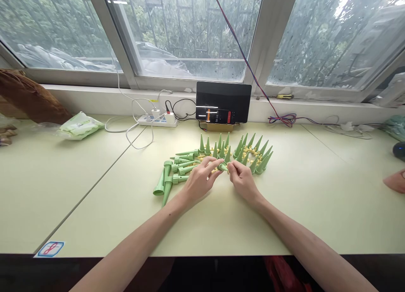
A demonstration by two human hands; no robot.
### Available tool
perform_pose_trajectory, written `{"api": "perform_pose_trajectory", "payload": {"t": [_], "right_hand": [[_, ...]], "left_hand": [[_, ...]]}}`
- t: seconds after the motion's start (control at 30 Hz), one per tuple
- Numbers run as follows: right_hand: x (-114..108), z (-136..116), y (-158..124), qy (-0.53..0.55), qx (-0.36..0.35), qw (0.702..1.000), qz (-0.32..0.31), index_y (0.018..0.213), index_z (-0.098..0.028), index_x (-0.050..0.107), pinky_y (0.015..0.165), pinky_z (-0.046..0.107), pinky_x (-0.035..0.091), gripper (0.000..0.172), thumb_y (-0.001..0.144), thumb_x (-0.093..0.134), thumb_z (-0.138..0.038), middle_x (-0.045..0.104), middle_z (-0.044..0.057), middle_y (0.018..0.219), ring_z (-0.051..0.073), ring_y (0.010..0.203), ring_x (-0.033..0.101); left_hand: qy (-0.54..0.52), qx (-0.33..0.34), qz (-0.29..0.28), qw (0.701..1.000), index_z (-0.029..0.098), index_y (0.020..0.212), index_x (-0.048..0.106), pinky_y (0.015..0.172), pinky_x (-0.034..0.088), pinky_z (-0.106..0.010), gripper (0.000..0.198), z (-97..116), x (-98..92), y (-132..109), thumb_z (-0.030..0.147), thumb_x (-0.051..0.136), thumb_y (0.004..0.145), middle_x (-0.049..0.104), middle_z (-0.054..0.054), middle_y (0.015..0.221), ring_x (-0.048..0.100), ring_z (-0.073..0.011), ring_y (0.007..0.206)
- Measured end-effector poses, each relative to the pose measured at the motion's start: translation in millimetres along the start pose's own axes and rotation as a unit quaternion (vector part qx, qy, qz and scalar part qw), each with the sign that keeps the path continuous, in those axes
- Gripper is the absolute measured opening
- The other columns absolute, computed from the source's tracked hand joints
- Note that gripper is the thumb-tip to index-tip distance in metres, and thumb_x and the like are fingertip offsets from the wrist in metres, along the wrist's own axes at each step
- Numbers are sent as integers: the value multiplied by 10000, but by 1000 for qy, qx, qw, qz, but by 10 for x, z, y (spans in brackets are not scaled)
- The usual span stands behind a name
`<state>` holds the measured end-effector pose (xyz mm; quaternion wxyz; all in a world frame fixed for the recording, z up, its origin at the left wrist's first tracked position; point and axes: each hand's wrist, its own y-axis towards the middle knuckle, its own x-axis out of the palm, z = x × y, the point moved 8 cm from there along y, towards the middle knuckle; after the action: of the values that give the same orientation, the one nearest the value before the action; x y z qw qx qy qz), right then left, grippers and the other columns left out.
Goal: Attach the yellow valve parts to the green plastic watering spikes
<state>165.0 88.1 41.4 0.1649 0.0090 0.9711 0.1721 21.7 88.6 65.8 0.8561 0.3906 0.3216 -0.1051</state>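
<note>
My left hand (201,175) grips a green plastic watering spike (223,167) between thumb and fingers, its tip pointing toward my right hand. Close beside it, my right hand (245,181) is closed in a pinch; whatever sits between its fingertips is too small and covered to name. Behind the hands, several green spikes (262,162) stand points up in loose rings. Small yellow plastic pieces (251,151) lie among them. More green spikes (168,179) lie on their sides to the left, some partly hidden by my left hand.
A dark tablet (223,99) leans by the window with a phone (218,116) in front. Left of it are a power strip (158,120) with cables and a wipes packet (81,125). A wire bundle (284,119) lies right. Another person's hand (395,181) shows at the right edge.
</note>
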Motion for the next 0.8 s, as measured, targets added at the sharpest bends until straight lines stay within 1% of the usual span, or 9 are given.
{"api": "perform_pose_trajectory", "payload": {"t": [0.07, 0.13, 0.2, 0.27, 0.37, 0.47, 0.67, 0.73, 0.8], "right_hand": [[-42, -19, -3, -5, -1, 1000, 20, 699, -213, 446, 509, 273, 292, 399, 1002, 432, -473, 405, -37, 576, 125, 524, 348], [-82, -38, -6, -12, -6, 999, 39, 706, -212, 452, 509, 272, 289, 392, 1004, 427, -465, 396, -38, 579, 126, 526, 344], [-95, -61, -7, -20, -14, 999, 44, 714, -212, 460, 513, 270, 290, 377, 1006, 425, -449, 393, -38, 584, 126, 531, 343], [-77, -90, -10, -29, -27, 999, 34, 714, -211, 464, 520, 269, 295, 362, 1003, 431, -427, 404, -35, 592, 127, 536, 349], [-37, -135, -17, -35, -46, 998, 12, 707, -210, 465, 532, 268, 305, 345, 1000, 438, -391, 427, -30, 605, 126, 544, 361], [-26, -143, -22, -34, -52, 998, 6, 704, -211, 457, 535, 266, 307, 335, 996, 444, -375, 432, -30, 607, 125, 544, 362], [-10, -74, -21, -26, -36, 999, 3, 692, -211, 446, 528, 267, 302, 356, 992, 449, -403, 405, -38, 585, 123, 533, 354], [-4, -54, -21, -19, -32, 999, 3, 682, -212, 431, 525, 268, 297, 368, 994, 444, -406, 396, -40, 579, 121, 528, 343], [0, -41, -23, -14, -28, 999, 3, 670, -212, 413, 523, 270, 290, 379, 997, 442, -402, 391, -41, 575, 119, 524, 335]], "left_hand": [[-46, -54, 14, 997, 208, 1181, 583, 565, 461, -221, 250, -62, -23, 14, 322, 534, 964, 633, -68, 1076, 550, -81, 614], [-108, -125, 20, 986, 178, 1024, 598, 529, 444, -215, 237, -153, -32, 16, 396, 528, 960, 650, -42, 940, 539, -82, 571], [-174, -188, -6, 966, 159, 842, 595, 495, 423, -215, 362, -218, 16, 8, 484, 490, 961, 636, -20, 775, 516, -81, 506], [-236, -235, -59, 941, 149, 724, 593, 453, 394, -219, 501, -232, 109, -9, 570, 446, 952, 600, -12, 634, 486, -82, 440], [-308, -287, -133, 897, 143, 725, 620, 407, 350, -220, 567, -212, 248, -64, 653, 456, 910, 530, 9, 481, 444, -88, 368], [-343, -303, -155, 875, 149, 766, 614, 415, 362, -219, 532, -198, 307, -104, 661, 519, 875, 517, 24, 460, 442, -91, 361], [-335, -282, -137, 888, 178, 745, 529, 418, 344, -221, 427, -203, 290, -124, 578, 558, 893, 473, 51, 463, 425, -93, 388], [-310, -266, -125, 904, 184, 740, 503, 427, 338, -220, 395, -192, 256, -106, 539, 572, 897, 463, 55, 481, 428, -95, 421], [-261, -240, -105, 929, 181, 732, 504, 450, 347, -223, 367, -180, 201, -75, 498, 604, 887, 476, 50, 520, 434, -94, 460]]}}
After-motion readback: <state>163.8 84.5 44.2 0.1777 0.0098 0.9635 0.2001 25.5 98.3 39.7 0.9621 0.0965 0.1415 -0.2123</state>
